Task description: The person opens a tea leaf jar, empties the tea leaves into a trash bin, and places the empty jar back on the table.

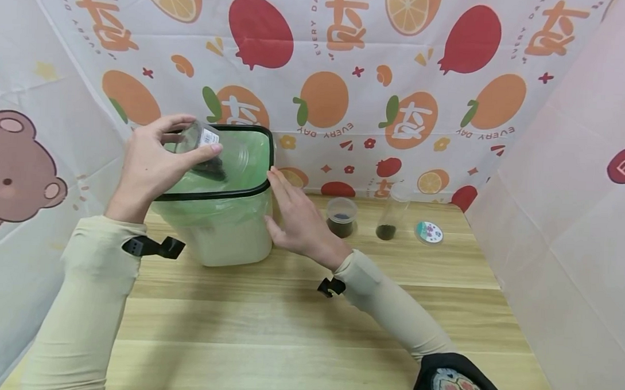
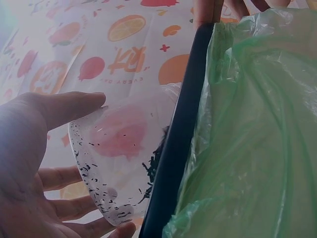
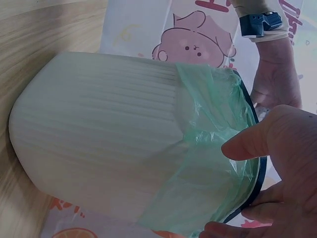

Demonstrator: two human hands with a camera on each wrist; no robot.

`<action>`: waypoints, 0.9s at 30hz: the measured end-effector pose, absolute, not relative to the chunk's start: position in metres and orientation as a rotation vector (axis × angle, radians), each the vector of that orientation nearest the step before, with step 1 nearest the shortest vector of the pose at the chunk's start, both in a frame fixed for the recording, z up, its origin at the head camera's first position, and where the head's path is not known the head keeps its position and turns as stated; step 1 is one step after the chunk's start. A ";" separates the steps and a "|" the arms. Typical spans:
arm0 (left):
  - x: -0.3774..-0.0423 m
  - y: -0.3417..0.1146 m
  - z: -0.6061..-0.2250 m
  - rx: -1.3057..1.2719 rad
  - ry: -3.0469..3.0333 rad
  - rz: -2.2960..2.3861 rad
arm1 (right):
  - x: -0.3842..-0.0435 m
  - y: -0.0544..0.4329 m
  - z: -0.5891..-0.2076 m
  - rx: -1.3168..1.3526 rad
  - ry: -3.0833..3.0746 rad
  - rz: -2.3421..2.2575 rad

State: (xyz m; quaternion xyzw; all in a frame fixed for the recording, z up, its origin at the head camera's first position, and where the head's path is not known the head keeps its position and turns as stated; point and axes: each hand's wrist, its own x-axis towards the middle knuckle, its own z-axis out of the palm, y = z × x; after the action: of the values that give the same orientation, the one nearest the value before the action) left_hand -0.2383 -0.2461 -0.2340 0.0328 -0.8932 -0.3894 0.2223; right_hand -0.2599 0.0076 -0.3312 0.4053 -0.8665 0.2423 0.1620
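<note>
A white ribbed bin (image 1: 223, 238) with a black rim (image 1: 264, 159) and a green bag liner (image 1: 241, 158) stands on the wooden table. My left hand (image 1: 159, 158) grips a clear plastic cup (image 1: 200, 148), tipped mouth-down over the bin's opening. Dark tea-like bits cling inside the cup (image 2: 119, 153), which lies against the black rim (image 2: 183, 124). My right hand (image 1: 296, 217) presses flat against the bin's right side, fingertips at the rim. In the right wrist view its thumb (image 3: 257, 144) lies on the green liner (image 3: 213, 148) over the bin wall (image 3: 99, 134).
To the right of the bin stand a small cup with dark contents (image 1: 341, 217), a tall clear jar with dark bits at its bottom (image 1: 391, 215) and a round lid (image 1: 428, 232). Fruit-print cloth walls close in the table (image 1: 307, 332) on three sides.
</note>
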 end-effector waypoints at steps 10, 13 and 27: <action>-0.240 -0.241 -0.232 0.081 -2.494 -1.067 | -0.259 0.010 -0.333 1.151 -2.480 0.691; -0.240 -0.240 -0.232 0.080 -2.504 -1.055 | -0.258 0.010 -0.333 1.153 -2.494 0.687; -0.244 -0.239 -0.233 -0.325 -2.515 -0.762 | -0.259 0.009 -0.334 1.156 -2.490 0.696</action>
State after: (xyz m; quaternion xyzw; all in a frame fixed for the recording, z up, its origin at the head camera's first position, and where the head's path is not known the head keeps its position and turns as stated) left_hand -0.2436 -0.2391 -0.2335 -0.1189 -0.9210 -0.2792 0.2444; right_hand -0.2591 0.0088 -0.3342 0.4032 -0.8687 0.2430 0.1543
